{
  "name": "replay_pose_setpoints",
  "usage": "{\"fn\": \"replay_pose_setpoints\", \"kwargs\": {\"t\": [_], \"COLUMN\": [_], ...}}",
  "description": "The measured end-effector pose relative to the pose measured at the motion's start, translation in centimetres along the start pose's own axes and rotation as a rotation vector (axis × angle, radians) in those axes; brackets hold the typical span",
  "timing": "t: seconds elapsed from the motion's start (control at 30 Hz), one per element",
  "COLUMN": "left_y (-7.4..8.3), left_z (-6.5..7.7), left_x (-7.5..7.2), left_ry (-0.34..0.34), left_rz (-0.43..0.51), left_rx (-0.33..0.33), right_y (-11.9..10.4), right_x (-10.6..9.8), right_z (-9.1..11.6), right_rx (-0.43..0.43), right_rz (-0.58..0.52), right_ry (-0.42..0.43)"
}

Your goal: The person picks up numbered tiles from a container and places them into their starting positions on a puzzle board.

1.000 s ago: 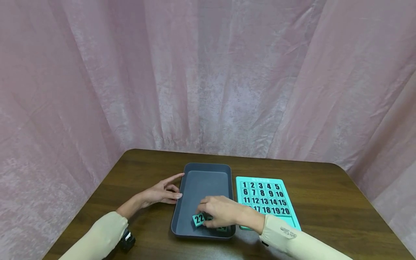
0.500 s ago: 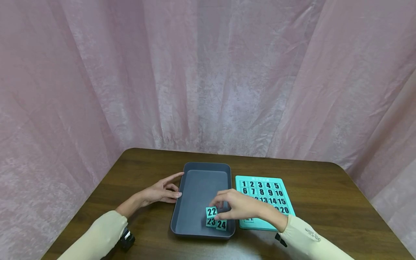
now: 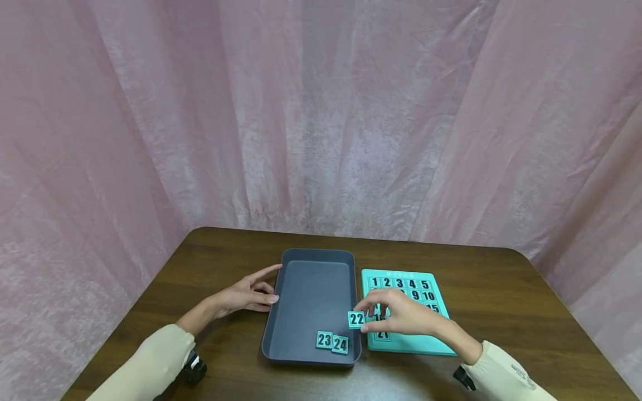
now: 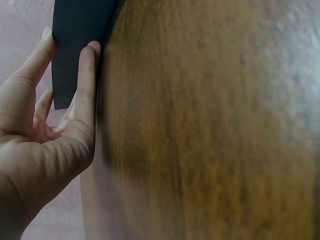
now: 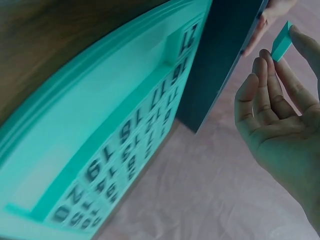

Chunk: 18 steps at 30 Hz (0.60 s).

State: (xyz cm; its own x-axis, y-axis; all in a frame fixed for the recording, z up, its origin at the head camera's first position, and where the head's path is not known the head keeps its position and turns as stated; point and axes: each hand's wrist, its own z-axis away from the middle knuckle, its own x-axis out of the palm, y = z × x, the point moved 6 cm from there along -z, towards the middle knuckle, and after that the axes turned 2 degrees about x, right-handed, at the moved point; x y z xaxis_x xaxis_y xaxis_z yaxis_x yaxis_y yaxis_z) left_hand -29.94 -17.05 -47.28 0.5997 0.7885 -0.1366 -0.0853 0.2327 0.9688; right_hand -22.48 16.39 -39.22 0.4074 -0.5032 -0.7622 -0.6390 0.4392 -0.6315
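My right hand (image 3: 396, 313) pinches a turquoise number tile marked 22 (image 3: 356, 319) between thumb and fingers, above the grey tray's right rim. In the right wrist view the tile (image 5: 282, 42) shows edge-on at the fingertips. Partly behind this hand lies a turquoise number board (image 3: 418, 344); tile 21 (image 3: 383, 336) sits at the left of its bottom row. My left hand (image 3: 246, 295) touches the left side of the tray (image 3: 313, 289), fingers spread. In the left wrist view its fingers lie along the tray's outer wall (image 4: 75, 55). Tiles 23 (image 3: 324, 340) and 24 (image 3: 340, 345) lie inside the tray.
Tray and board stand side by side on a brown wooden table (image 3: 501, 301). Rows of numbered tiles fill the upper board. A pink curtain (image 3: 321, 122) hangs behind the table. Each wrist carries a dark strapped device (image 3: 194, 367).
My right hand has picked tile 22 up from the tray and carried it right to the rim beside the board. Tiles 23 and 24 are now uncovered. The left hand stays put.
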Motion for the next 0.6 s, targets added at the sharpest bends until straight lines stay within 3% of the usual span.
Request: {"fn": "replay_pose_setpoints", "kwargs": {"t": [0.37, 0.6], "left_y": [0.0, 0.0], "left_z": [0.0, 0.0], "left_x": [-0.1, -0.1], "left_ry": [0.002, -0.005], "left_rz": [-0.016, -0.015], "left_rx": [-0.002, 0.001], "right_y": [2.3, 3.6], "right_x": [-1.2, -2.1], "right_z": [3.2, 5.3], "right_rx": [0.029, -0.009], "right_rz": [-0.012, 0.102], "right_ry": [0.045, 0.093]}}
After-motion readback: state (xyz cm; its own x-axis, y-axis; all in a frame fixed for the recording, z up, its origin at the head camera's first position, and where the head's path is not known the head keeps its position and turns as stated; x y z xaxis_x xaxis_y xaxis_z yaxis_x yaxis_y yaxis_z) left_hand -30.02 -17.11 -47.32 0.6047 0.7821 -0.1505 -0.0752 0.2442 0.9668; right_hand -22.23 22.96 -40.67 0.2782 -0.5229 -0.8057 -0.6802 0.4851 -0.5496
